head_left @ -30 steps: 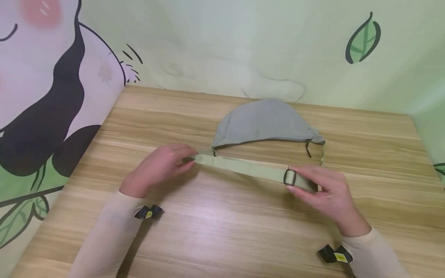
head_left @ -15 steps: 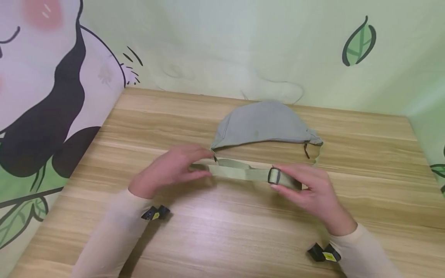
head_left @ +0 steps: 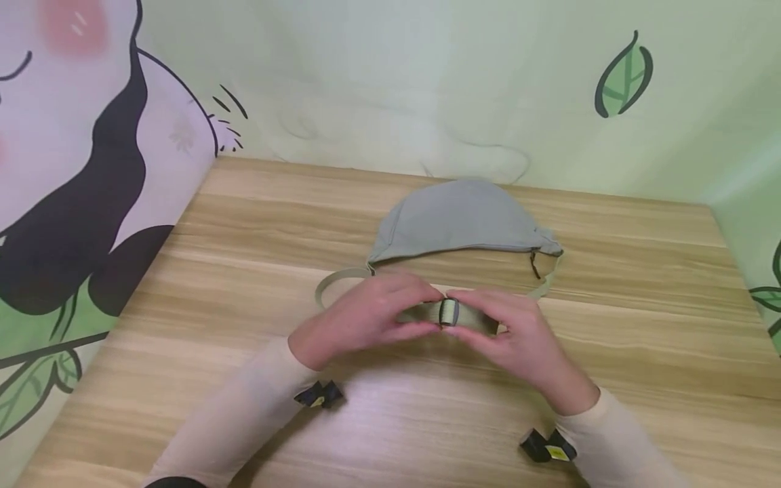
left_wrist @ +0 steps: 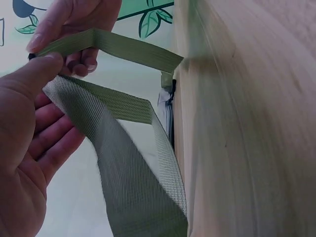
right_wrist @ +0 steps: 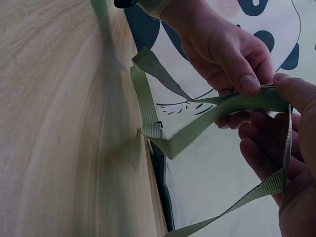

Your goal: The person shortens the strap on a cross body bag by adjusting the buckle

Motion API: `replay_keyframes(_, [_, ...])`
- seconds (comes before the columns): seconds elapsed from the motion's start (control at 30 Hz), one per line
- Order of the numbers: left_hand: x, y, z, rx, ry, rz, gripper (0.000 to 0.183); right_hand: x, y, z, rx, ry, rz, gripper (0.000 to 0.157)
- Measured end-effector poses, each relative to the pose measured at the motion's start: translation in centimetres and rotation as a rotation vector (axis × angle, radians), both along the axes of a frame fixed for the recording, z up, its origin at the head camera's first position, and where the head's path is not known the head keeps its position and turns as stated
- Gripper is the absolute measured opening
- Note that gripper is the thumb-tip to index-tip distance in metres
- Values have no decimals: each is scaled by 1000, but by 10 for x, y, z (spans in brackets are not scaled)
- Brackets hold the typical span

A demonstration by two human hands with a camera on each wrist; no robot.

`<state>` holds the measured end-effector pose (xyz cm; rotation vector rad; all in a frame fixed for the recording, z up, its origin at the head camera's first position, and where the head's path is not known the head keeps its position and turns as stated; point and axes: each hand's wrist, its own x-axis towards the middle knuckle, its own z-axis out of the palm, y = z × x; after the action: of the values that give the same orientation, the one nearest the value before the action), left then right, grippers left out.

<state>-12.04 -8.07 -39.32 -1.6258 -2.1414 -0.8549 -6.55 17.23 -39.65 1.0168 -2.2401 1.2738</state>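
Note:
A grey crescent-shaped waist bag (head_left: 454, 217) lies on the table, its green webbing strap (left_wrist: 133, 173) raised in loops in front of it. On the strap sits a dark-framed slider buckle (head_left: 449, 312), held between both hands. My left hand (head_left: 372, 308) pinches the webbing at the buckle's left side, thumb below and fingers above. From the right, my right hand (head_left: 515, 325) pinches the strap at the buckle, fingertips on its edge. In the right wrist view the two hands' fingertips nearly meet over the webbing (right_wrist: 247, 102). Fingers partly hide the buckle in both wrist views.
The wooden table (head_left: 256, 224) meets a pale green wall (head_left: 366, 81) at the back. A panda picture (head_left: 116, 149) covers the left wall. A small dark zipper pull (head_left: 535, 265) hangs from the bag's right end.
My left hand has moved right along the strap up to the buckle. My right hand has shifted left with the buckle, and the stretched strap has slackened into a loop at the left.

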Motion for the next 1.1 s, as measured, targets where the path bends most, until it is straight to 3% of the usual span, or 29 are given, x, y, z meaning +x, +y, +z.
replay_keyframes(0.17, [-1, -5, -1, 9, -13, 26, 35, 1, 10, -2, 22, -155, -9, 28])
replay_keyframes(0.3, [-4, -11, 0, 31, -22, 39, 36, 3, 21, -2, -10, -320, -46, 21])
replay_keyframes(0.4, [-4, -14, 0, 41, -50, 22, 39, 4, 25, -2, -50, -392, -42, 18])
replay_keyframes(0.63, [-3, -10, -4, 49, -107, -63, 47, 3, 22, -4, -104, -404, 42, 19])
replay_keyframes(0.9, [-1, -11, -5, 68, -115, -67, 45, 4, 20, -4, -93, -401, 44, 20])
replay_keyframes(1.1, [-1, -9, -5, 81, -81, -67, 45, 5, 17, -1, -116, -463, 31, 15])
